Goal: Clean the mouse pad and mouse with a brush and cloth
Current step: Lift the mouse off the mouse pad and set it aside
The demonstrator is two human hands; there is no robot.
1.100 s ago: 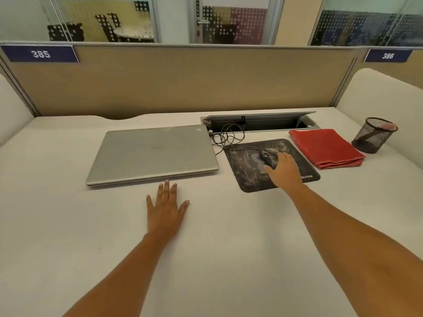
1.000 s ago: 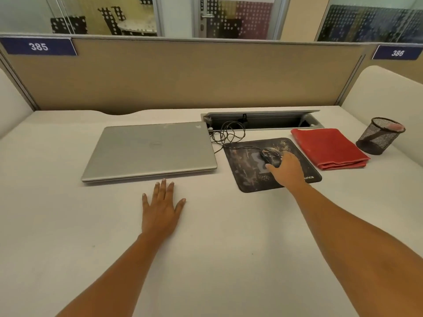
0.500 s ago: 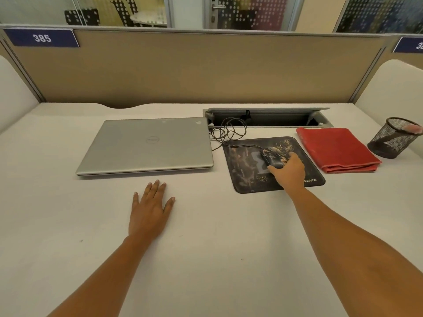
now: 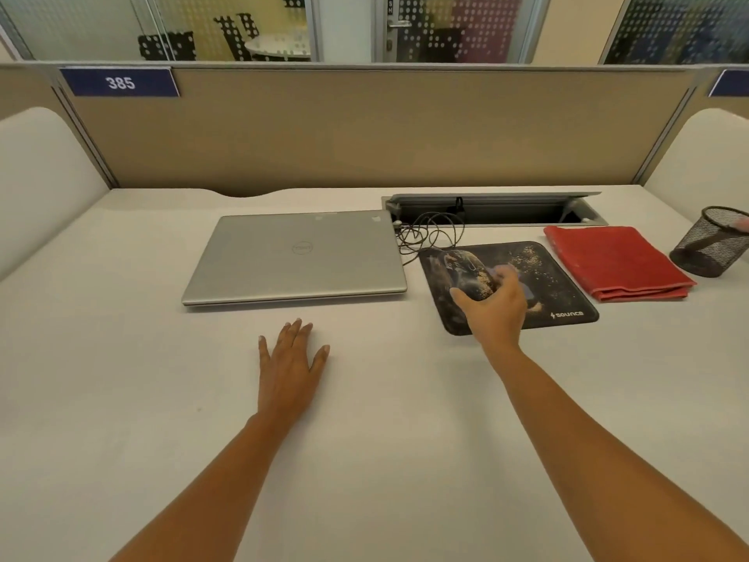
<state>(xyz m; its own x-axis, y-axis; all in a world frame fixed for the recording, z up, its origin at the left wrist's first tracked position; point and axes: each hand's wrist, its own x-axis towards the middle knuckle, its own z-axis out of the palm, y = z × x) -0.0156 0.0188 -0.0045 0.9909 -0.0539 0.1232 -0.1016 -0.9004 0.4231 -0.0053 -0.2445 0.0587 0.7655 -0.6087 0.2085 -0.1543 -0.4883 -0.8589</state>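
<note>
A dark mouse pad (image 4: pixel 559 285) speckled with crumbs lies on the white desk (image 4: pixel 364 419), right of a laptop. My right hand (image 4: pixel 492 310) grips the black wired mouse (image 4: pixel 466 273) and holds it tilted over the pad's left part; crumbs show on the mouse too. Its cable (image 4: pixel 425 233) loops back toward a slot in the desk. A folded red cloth (image 4: pixel 612 261) lies just right of the pad. My left hand (image 4: pixel 289 363) rests flat on the desk, fingers straight, in front of the laptop. A black mesh cup (image 4: pixel 709 245) at the far right holds something pinkish, mostly cut off.
A shut silver laptop (image 4: pixel 296 257) sits left of the pad. An open cable tray (image 4: pixel 490 208) runs along the back of the desk. A tan partition (image 4: pixel 364 127) closes the rear, and white side panels stand at both ends.
My right hand has closed around the mouse, lifted it and carried it leftward over the pad. The left hand stays flat on the desk. The view has shifted left.
</note>
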